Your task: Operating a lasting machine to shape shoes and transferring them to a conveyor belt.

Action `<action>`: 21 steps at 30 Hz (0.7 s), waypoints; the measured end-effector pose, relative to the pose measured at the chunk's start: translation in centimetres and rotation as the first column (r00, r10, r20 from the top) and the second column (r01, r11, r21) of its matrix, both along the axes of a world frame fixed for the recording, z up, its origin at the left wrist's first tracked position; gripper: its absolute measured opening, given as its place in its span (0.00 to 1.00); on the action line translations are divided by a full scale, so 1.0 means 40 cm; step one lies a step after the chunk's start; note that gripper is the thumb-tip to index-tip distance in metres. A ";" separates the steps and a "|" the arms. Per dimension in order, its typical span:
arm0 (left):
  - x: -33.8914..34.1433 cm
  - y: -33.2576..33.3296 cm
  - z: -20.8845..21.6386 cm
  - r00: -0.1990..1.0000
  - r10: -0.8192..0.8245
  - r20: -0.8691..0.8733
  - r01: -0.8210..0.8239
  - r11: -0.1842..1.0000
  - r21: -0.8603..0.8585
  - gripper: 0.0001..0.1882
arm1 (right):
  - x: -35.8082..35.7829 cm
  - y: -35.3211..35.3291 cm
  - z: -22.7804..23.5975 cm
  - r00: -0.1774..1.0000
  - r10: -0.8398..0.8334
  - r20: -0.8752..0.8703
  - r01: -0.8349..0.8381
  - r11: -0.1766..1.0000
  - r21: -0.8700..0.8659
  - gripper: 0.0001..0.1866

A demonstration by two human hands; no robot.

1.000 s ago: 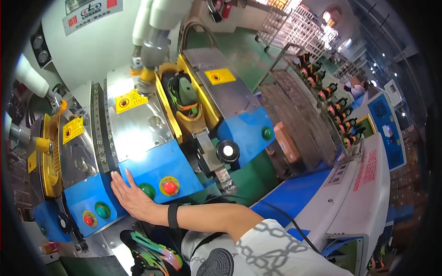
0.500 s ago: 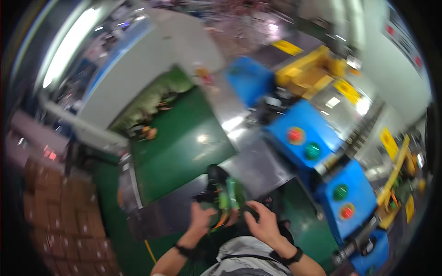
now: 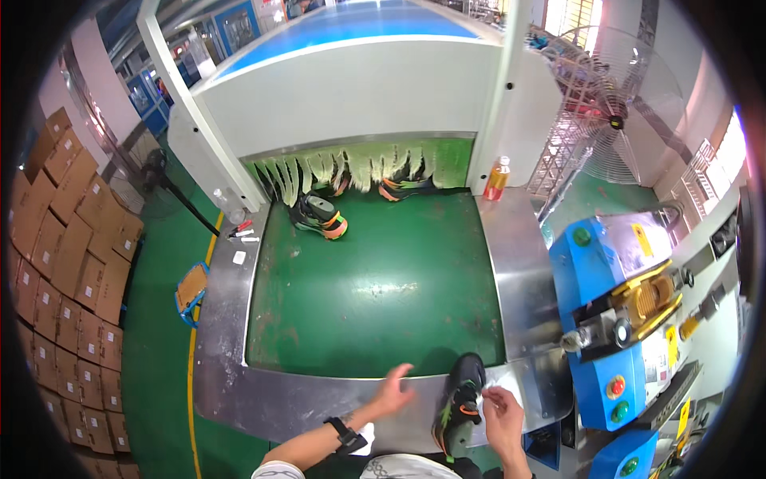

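Observation:
A black sports shoe with orange and green accents rests on the near metal ledge, its toe toward the green belt. To its left, my left hand is held above the ledge, fingers stretched out and holding nothing. On the other side of the shoe is my right hand, its fingers curled together at the shoe's edge; whether a lace or something else is pinched there is too small to make out. Behind that hand a white sheet lies on the metal.
Farther along the green belt, one shoe and another shoe lie by the strip curtain. A drink bottle stands right. Blue machines flank my right; stacked cartons fill the left.
My view has swung from a tilted, blurred angle to facing the belt squarely. The shoe between my hands now shows on the ledge, with my right hand closer against it.

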State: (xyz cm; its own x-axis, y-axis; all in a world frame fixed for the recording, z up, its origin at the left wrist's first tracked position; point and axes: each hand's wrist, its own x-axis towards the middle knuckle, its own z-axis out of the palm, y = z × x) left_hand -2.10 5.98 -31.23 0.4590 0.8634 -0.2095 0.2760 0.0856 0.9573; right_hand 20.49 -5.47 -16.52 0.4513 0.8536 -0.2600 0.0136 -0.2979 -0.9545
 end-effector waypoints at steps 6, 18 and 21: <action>-0.268 0.415 -0.093 0.798 0.435 -0.417 -0.149 0.813 0.562 0.27 | -0.125 0.589 0.094 0.842 0.495 0.216 -0.494 0.867 -0.061 0.29; -0.432 0.594 -0.286 0.615 0.535 -0.579 -0.119 0.789 0.603 0.24 | -0.628 1.643 -0.340 0.328 0.715 0.618 -0.757 0.590 -0.281 0.29; -0.425 0.588 -0.252 0.627 0.532 -0.570 -0.133 0.793 0.594 0.23 | -0.515 1.534 -0.340 0.490 0.641 0.591 -0.808 0.588 0.032 0.31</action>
State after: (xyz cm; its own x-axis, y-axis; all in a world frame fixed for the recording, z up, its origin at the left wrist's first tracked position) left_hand -19.11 29.49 -41.31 0.0124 0.9911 0.1327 0.8966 -0.0697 0.4372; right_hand -0.10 55.89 -30.14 -0.3835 0.9197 0.0844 0.5602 0.3044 -0.7704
